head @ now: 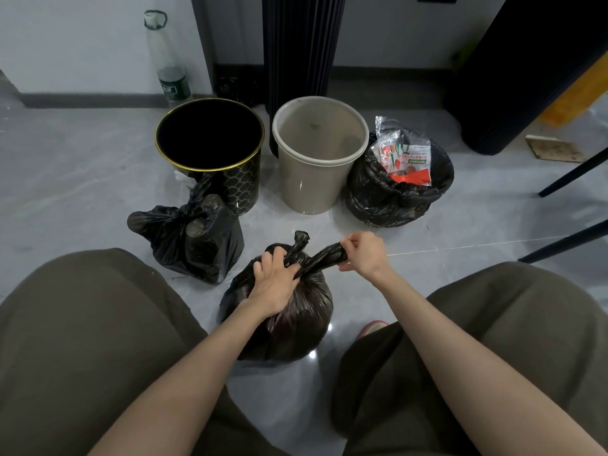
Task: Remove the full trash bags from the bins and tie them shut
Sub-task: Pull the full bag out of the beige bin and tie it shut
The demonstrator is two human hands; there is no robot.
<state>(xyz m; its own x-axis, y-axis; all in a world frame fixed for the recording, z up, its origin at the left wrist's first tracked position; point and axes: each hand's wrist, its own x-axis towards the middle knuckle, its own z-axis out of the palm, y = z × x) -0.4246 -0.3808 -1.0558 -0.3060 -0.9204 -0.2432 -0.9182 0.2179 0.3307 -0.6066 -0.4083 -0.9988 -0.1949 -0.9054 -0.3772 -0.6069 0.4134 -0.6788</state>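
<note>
The left hand (274,278) squeezes the neck of a full black bag (289,324) on the near floor between the knees, the right hand (362,251) pulls its twisted end to the right, and a tied bag (194,241) sits to the left by the black bin (210,149).

An indoor room, seemingly a home or small office: polished grey floor tiles (82,166) meet a white wall with a dark skirting board (98,100). Small household bins, one black with gold trim (243,179) and one beige plastic (312,179), stand beside dark pleated curtains (301,44), slim black furniture legs (572,176) and a tall plastic bottle (167,60).
</note>
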